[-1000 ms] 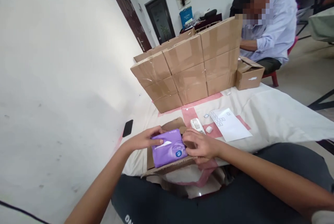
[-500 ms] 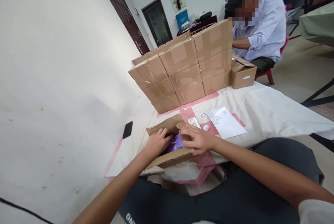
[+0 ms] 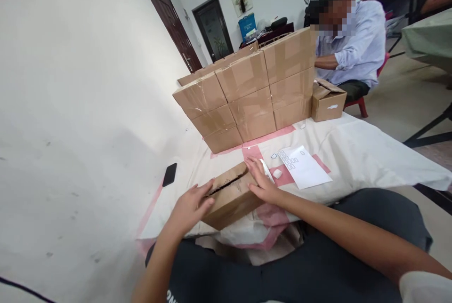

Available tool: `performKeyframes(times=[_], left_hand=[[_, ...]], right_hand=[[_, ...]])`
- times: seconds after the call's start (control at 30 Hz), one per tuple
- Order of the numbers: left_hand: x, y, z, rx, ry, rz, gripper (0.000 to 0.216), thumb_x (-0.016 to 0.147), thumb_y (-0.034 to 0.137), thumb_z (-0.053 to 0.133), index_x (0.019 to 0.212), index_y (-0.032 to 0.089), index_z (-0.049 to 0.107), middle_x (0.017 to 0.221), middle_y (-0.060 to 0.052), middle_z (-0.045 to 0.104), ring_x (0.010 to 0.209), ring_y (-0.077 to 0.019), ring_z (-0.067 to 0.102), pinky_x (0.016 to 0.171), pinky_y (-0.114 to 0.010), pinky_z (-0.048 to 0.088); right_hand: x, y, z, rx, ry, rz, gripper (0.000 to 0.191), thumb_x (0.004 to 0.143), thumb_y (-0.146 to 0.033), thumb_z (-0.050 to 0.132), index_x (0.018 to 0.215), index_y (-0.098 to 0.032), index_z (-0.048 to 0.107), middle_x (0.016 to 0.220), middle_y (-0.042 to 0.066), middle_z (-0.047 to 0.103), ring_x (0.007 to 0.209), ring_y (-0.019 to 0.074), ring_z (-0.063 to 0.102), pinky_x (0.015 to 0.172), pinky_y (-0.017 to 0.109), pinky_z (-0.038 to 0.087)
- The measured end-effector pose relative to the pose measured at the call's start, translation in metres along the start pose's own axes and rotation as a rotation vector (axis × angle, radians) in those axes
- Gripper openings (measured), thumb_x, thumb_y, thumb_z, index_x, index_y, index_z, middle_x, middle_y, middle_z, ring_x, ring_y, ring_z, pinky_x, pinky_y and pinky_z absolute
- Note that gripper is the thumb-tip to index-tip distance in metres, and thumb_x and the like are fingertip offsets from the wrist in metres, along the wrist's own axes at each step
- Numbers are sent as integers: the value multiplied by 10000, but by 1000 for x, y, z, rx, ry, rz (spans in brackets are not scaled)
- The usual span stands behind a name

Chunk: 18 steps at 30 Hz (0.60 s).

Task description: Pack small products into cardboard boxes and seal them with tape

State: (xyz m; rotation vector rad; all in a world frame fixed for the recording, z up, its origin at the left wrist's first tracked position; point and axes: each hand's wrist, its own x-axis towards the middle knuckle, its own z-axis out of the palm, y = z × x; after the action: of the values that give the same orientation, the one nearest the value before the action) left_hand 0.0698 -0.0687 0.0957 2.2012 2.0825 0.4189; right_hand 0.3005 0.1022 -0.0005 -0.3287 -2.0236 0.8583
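A brown cardboard box (image 3: 231, 204) sits near the front edge of the table, its top flaps folded down with a narrow dark gap between them. My left hand (image 3: 190, 206) rests at the box's left end, fingers apart. Across the right end of the top lies my right hand (image 3: 263, 183), fingers spread and touching the flaps. What lies inside the box is hidden. Just beyond my right hand is a white object (image 3: 267, 171), partly covered by the hand.
A wall of taped cardboard boxes (image 3: 247, 96) stands behind. To the right are a printed paper sheet (image 3: 305, 169), a small white piece (image 3: 277, 173) and a small carton (image 3: 328, 103). A black phone (image 3: 170, 174) lies at left. Another person (image 3: 360, 39) sits beyond.
The box's flaps have been folded down over the purple item inside. My left hand has moved out to the left end, and my right hand now lies flat on top.
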Motion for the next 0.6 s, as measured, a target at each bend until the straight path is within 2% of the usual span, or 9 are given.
performKeyframes(times=[0.07, 0.13, 0.17, 0.23, 0.27, 0.33, 0.4, 0.47, 0.6], left_hand=[[0, 20, 25, 159, 52, -15, 640, 922, 585, 549, 1510, 356, 442, 1482, -118, 551, 1358, -386, 515, 1080, -589, 456], [2, 32, 50, 258, 138, -37, 751, 842, 623, 646, 1511, 350, 443, 1559, -156, 448, 1406, -462, 430, 1074, -661, 417], [4, 35, 60, 280, 167, -46, 774, 830, 618, 662, 1517, 347, 434, 1580, -161, 413, 1419, -478, 405, 1077, -678, 401], [7, 33, 70, 287, 190, -60, 739, 856, 573, 650, 1522, 343, 427, 1593, -148, 396, 1426, -467, 401, 1088, -665, 396], [8, 29, 72, 285, 194, -69, 696, 878, 543, 632, 1516, 344, 438, 1591, -138, 403, 1427, -454, 408, 1093, -649, 401], [12, 19, 70, 284, 205, -90, 638, 898, 512, 613, 1495, 336, 474, 1584, -128, 418, 1429, -446, 409, 1100, -634, 400], [17, 9, 67, 287, 218, -110, 626, 899, 517, 610, 1484, 328, 493, 1579, -126, 426, 1435, -451, 398, 1106, -633, 392], [22, 3, 66, 291, 232, -123, 623, 899, 527, 604, 1476, 313, 507, 1574, -131, 432, 1433, -454, 400, 1107, -627, 391], [27, -1, 71, 292, 282, -128, 608, 901, 535, 589, 1459, 299, 531, 1558, -128, 457, 1416, -436, 434, 1116, -601, 393]], right_hand=[[0, -4, 3, -4, -45, 29, 735, 883, -250, 508, 1568, -217, 242, 1562, 167, 326, 1479, 315, 270, 1208, 576, 253], [5, -5, -3, -21, -52, 54, 683, 898, -297, 520, 1541, -214, 302, 1546, 161, 386, 1456, 315, 323, 1206, 559, 271], [10, -4, -9, -30, -10, 109, 634, 917, -338, 511, 1514, -204, 343, 1510, 166, 442, 1425, 315, 376, 1190, 549, 303], [21, 3, -26, -39, 91, 331, 526, 970, -419, 440, 1442, -187, 417, 1346, 171, 601, 1281, 306, 538, 1099, 510, 416], [27, 7, -36, -34, 121, 475, 483, 996, -452, 383, 1392, -183, 456, 1218, 157, 672, 1156, 289, 619, 1015, 471, 481], [35, 17, -53, -12, 74, 746, 477, 1025, -524, 282, 1266, -186, 519, 985, 111, 731, 884, 240, 696, 795, 364, 548], [39, 26, -64, 4, -27, 905, 520, 1020, -593, 256, 1146, -179, 544, 854, 90, 730, 683, 203, 684, 601, 290, 510], [39, 33, -68, -9, -89, 957, 519, 1001, -630, 317, 1084, -172, 546, 768, 78, 714, 562, 186, 645, 506, 267, 452], [36, 41, -66, -77, -115, 964, 472, 971, -627, 440, 1010, -169, 544, 643, 43, 662, 447, 163, 583, 483, 264, 424]])
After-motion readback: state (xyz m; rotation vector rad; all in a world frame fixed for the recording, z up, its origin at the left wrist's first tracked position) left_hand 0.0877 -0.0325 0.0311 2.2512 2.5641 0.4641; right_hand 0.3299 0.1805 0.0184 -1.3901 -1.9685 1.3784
